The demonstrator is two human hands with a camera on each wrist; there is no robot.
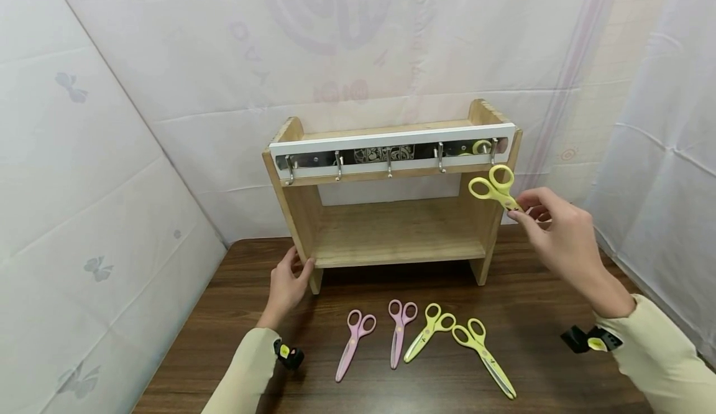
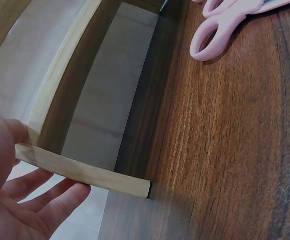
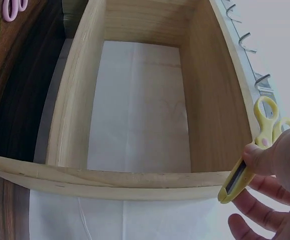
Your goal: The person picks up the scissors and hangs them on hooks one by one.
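Observation:
My right hand [image 1: 565,240] pinches a pair of yellow scissors [image 1: 496,191] by the blade end, thumb against fingers. The handle loops point up and left, just below the rightmost metal hook [image 1: 494,151] of the rack. In the right wrist view, the scissors [image 3: 240,172] slant past the shelf's side panel, blade tip down. At the lower left, my left hand [image 1: 288,283] holds the side of a small wooden shelf [image 1: 399,230]. The left wrist view has its thumb at the inner corner and the fingers round the outside of the side panel [image 2: 84,170].
A white hook rack [image 1: 363,143] with several hooks runs across the shelf's upper front. On the brown table [image 1: 224,339] before it lie two pink scissors [image 1: 350,347] [image 1: 398,333] and two yellow scissors [image 1: 427,333] [image 1: 485,356]. White patterned cloth [image 1: 196,59] hangs behind and at both sides.

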